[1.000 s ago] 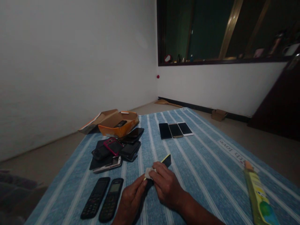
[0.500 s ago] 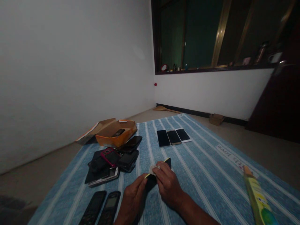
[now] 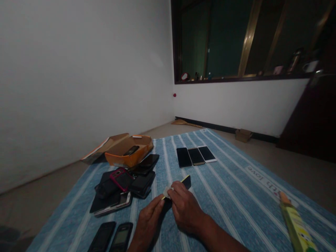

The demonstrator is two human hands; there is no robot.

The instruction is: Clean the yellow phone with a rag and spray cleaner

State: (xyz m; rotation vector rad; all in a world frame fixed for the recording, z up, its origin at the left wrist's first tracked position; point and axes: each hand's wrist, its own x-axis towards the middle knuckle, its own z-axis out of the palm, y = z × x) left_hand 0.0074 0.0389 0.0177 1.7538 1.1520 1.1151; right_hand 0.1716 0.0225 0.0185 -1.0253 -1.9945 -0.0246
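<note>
Low over the blue cloth with white stripes [image 3: 233, 203], two bare hands meet at a slim dark phone with a lime-yellow edge [image 3: 187, 182], held tilted, its far end pointing to one o'clock. The left hand [image 3: 148, 218] has the near end, thumb and fingers drawn close together at that bright edge. The right hand [image 3: 183, 203] is curled in, its fingers bunched around a crumpled scrap of white tissue [image 3: 167, 191] right against the phone. That hand covers the phone's middle, and I can't tell how the fingers underneath lie.

Taking the held phone as the centre of the dial, three flat phones lie side by side at one o'clock: one all black [image 3: 184, 157], one gold-edged [image 3: 196, 156], one white-framed [image 3: 207, 154]. Toward ten o'clock sits an open orange cardboard box [image 3: 126, 161] with a small dark phone [image 3: 132, 150] inside. Around nine o'clock there's a loose heap of mostly black phones, a magenta-framed phone [image 3: 123, 179] on top. At eight o'clock two dark bar-shaped phones [image 3: 102, 236] lie next to each other, partly cut off from view. Out at four o'clock is a yellow-green bottle with a peach cap [image 3: 299, 224].
</note>
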